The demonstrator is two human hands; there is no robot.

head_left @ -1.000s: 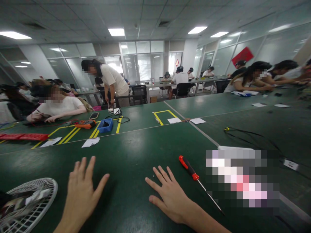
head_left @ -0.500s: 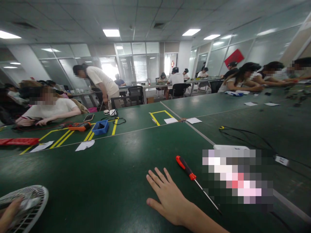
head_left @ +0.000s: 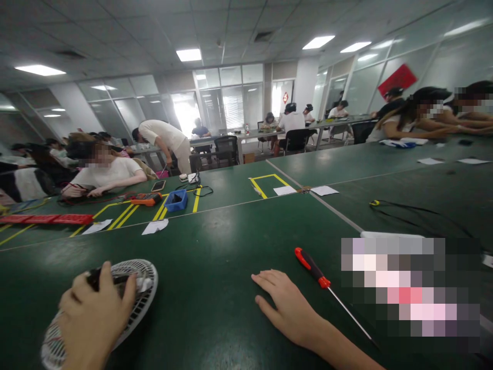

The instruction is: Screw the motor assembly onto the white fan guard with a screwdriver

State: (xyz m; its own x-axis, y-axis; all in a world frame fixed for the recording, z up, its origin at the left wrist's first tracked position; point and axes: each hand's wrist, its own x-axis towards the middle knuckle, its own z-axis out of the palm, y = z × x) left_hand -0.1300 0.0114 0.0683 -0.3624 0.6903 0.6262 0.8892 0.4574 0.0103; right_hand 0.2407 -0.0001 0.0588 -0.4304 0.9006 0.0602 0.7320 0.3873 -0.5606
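Observation:
My left hand (head_left: 96,313) is closed round a dark part of a white round grille (head_left: 144,303), which looks like a fan cover and lies tilted at the lower left. Some of the grille is hidden behind the fingers. On the green table (head_left: 208,257), my right hand (head_left: 283,303) rests palm down with nothing in it, thumb apart from the fingers. Just right of it lies a screwdriver (head_left: 316,270) with a red and black handle, its metal shaft pointing to the lower right.
A blue bin (head_left: 176,201), an orange meter (head_left: 146,199), a phone (head_left: 158,186) and red trays (head_left: 57,219) are at the back left. A blurred-out item (head_left: 408,288) lies at right, near a black cable (head_left: 416,209). Several people sit beyond.
My left hand and the grille have come farther into view, moving right. My right hand's fingers are closer together. The view has turned slightly left.

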